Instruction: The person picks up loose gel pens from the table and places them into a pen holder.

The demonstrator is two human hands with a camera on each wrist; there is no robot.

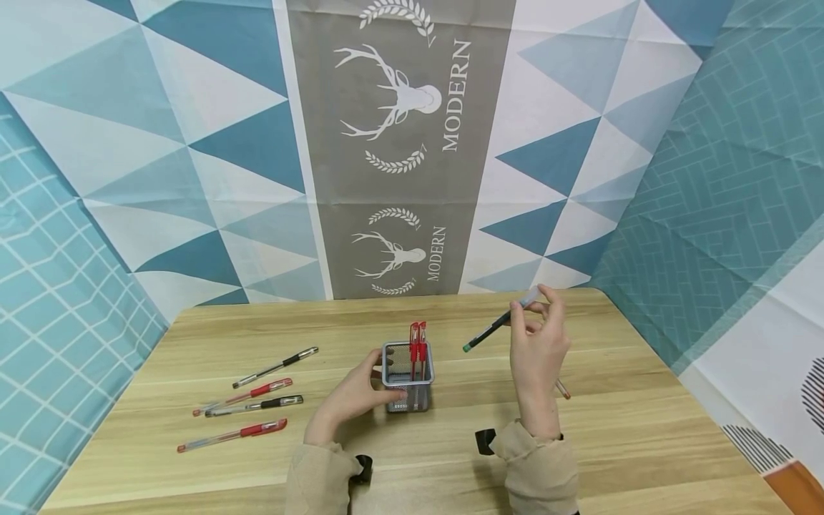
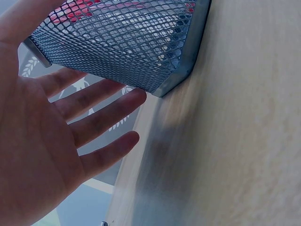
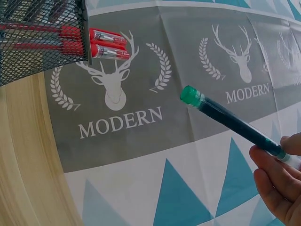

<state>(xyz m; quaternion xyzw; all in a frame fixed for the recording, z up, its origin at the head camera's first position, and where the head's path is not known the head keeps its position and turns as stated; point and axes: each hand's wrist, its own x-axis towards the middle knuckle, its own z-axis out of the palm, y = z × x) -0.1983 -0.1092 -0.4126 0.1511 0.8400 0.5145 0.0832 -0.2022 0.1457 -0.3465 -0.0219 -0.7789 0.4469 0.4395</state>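
presently, right hand (image 1: 539,350): pinching green-ended pen (image 1: 496,325) by one end, above worktop (image 1: 624,429)
left hand (image 1: 350,395): gripping mesh holder (image 1: 420,400)
possible slip: if pinch loosens
possible tipping: mesh holder, if knocked

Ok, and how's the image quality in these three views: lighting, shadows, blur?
Head view: brightly lit, with soft shadows on the table near the sleeves; left wrist view: left hand looks dim, a soft-edged dark shadow lies on the table, whose grain is blurred; right wrist view: green-tipped pen and backdrop lettering read clearly, mesh holder looks dark.
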